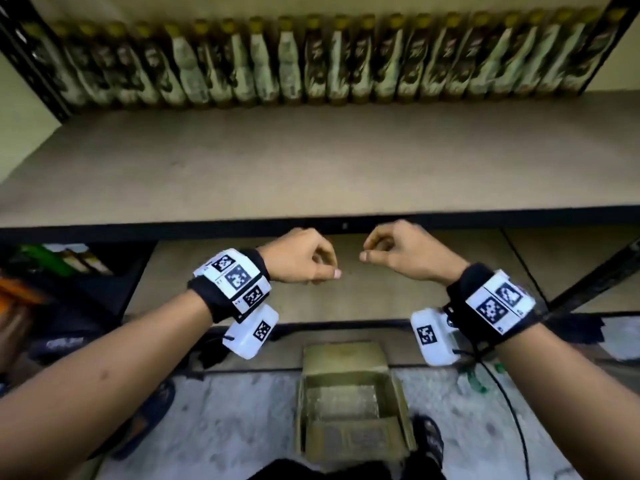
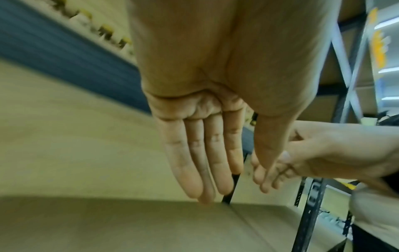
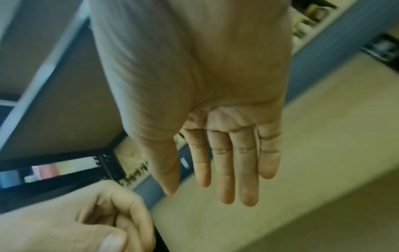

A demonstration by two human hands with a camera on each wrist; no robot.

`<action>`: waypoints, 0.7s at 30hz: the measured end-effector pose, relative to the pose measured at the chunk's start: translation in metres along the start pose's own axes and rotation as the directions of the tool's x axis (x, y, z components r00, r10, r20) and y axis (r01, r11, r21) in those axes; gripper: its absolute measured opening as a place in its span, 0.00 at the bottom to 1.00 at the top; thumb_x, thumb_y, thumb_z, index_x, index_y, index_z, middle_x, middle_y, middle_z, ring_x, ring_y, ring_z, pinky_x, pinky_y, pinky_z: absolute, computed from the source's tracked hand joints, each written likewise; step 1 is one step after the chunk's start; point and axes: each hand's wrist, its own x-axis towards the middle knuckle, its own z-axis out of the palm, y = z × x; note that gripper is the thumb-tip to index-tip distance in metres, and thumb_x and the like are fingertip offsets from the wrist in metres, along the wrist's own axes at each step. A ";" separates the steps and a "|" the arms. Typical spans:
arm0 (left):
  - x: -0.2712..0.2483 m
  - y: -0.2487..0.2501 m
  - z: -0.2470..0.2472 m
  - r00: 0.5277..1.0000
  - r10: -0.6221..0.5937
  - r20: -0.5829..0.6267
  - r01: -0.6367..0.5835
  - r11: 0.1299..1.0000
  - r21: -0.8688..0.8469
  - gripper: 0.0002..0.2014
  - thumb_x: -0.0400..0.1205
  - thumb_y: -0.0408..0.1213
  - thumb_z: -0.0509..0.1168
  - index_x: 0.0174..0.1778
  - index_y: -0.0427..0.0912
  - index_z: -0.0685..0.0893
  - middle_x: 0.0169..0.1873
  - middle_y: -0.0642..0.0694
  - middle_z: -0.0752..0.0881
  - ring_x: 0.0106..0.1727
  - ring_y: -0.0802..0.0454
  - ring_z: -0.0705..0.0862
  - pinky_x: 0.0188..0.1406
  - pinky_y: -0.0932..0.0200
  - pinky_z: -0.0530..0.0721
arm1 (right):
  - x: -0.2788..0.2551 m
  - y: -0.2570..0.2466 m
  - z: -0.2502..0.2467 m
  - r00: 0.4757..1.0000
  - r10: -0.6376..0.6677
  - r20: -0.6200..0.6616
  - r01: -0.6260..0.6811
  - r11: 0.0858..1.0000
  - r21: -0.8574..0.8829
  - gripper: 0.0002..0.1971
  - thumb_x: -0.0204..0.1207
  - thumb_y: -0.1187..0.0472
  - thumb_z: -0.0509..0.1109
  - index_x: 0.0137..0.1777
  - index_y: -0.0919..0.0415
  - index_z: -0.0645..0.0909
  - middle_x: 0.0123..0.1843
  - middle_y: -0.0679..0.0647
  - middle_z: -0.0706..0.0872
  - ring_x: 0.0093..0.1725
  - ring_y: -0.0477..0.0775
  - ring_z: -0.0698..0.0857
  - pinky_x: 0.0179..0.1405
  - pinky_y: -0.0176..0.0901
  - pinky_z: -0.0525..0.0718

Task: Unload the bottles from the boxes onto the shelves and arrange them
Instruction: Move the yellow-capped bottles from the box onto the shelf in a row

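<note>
- Left hand [image 1: 300,256]: held in the air just below the front edge of the shelf [image 1: 311,161]; empty; in the head view its fingers hang loosely curled, thumb pointing toward the other hand; in the left wrist view the fingers [image 2: 194,162] hang nearly straight and close together, grasping nothing; relaxed.
- Right hand [image 1: 405,252]: level with the left and near it, a gap between the two thumbs; empty; loosely curled in the head view; in the right wrist view the fingers [image 3: 228,162] hang nearly straight, touching nothing; relaxed.
- Bottles [image 1: 311,60]: one long row standing upright along the back of the shelf, against the wall, side by side from the left post to the right post; yellow caps, pale printed labels; label detail blurred and unreadable; the front part of the shelf board is bare wood.
- Box [image 1: 349,400]: cardboard, on the floor below the hands and in front of the lower shelf [image 1: 346,299]; flaps open; the inside shows only its cardboard bottom.
- Wrist bands [image 1: 232,282]: black straps with white marker tags on both forearms; white camera housings beneath.
- Lower left: dark shelving with green and orange items [image 1: 41,261]; too blurred to identify.
- Floor [image 1: 225,427]: mottled grey; a black cable runs at the right.
</note>
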 end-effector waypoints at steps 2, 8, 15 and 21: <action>-0.007 -0.030 0.024 0.998 -0.065 0.021 0.064 0.998 0.020 0.07 0.76 0.44 0.73 0.44 0.45 0.89 0.31 0.55 0.87 0.30 0.68 0.83 0.38 0.69 0.82 | -0.008 0.019 0.031 0.992 0.082 0.097 -0.086 0.996 0.033 0.09 0.72 0.49 0.77 0.45 0.51 0.85 0.41 0.47 0.88 0.41 0.45 0.84 0.45 0.40 0.81; -0.012 -0.110 0.141 0.917 -0.370 0.149 0.388 0.914 -0.120 0.08 0.75 0.41 0.75 0.47 0.44 0.89 0.45 0.49 0.90 0.51 0.52 0.88 0.54 0.63 0.82 | -0.029 0.129 0.136 0.868 0.309 0.389 -0.352 0.935 0.042 0.03 0.74 0.55 0.75 0.43 0.50 0.82 0.48 0.47 0.87 0.51 0.51 0.85 0.59 0.47 0.83; -0.008 -0.171 0.322 0.719 -0.601 0.349 0.683 0.706 -0.190 0.15 0.69 0.48 0.70 0.45 0.42 0.90 0.47 0.44 0.91 0.52 0.46 0.87 0.51 0.61 0.83 | -0.078 0.267 0.260 0.703 0.541 0.462 -0.625 0.780 0.037 0.09 0.72 0.63 0.76 0.34 0.50 0.83 0.43 0.52 0.87 0.49 0.55 0.86 0.46 0.38 0.77; 0.005 -0.233 0.456 0.582 -0.704 0.408 0.813 0.512 -0.278 0.11 0.80 0.35 0.68 0.56 0.35 0.88 0.54 0.36 0.88 0.58 0.38 0.86 0.57 0.54 0.84 | -0.100 0.362 0.363 0.630 0.569 0.529 -0.656 0.754 -0.029 0.03 0.73 0.62 0.74 0.39 0.55 0.84 0.48 0.58 0.87 0.52 0.56 0.85 0.48 0.37 0.73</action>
